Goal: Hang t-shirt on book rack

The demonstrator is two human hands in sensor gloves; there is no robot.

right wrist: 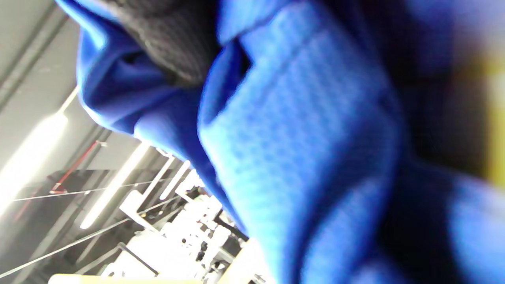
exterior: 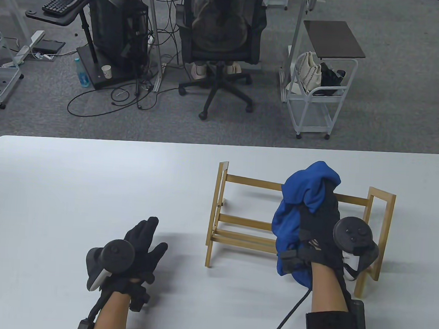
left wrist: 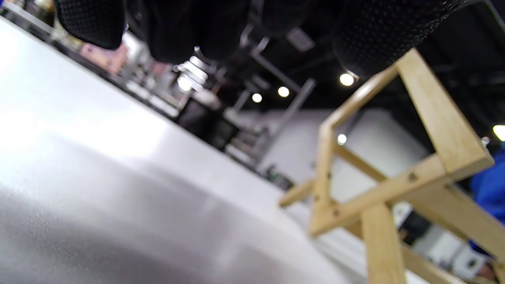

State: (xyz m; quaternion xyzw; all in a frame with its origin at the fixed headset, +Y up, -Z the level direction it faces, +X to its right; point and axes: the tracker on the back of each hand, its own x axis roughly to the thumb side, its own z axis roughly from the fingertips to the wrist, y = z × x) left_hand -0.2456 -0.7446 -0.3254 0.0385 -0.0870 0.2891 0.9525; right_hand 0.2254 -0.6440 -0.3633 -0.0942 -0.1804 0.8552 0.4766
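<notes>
A small wooden book rack [exterior: 238, 225] stands on the white table [exterior: 91, 186] at centre right. A blue t-shirt [exterior: 303, 199] is bunched over my right hand [exterior: 319, 211], which grips it above the rack's right half; the cloth hangs down over the rack's front rails. It fills the right wrist view [right wrist: 300, 130]. My left hand [exterior: 146, 238] is open and empty, held above the table left of the rack. The left wrist view shows the rack's end frame [left wrist: 394, 185] close by and my fingertips [left wrist: 367, 47] at the top.
Beyond the table's far edge stand an office chair [exterior: 219, 38], a white trolley [exterior: 316, 96] with bags, and a computer stand [exterior: 112, 35] with cables. A cable [exterior: 288, 317] runs from my right wrist across the table.
</notes>
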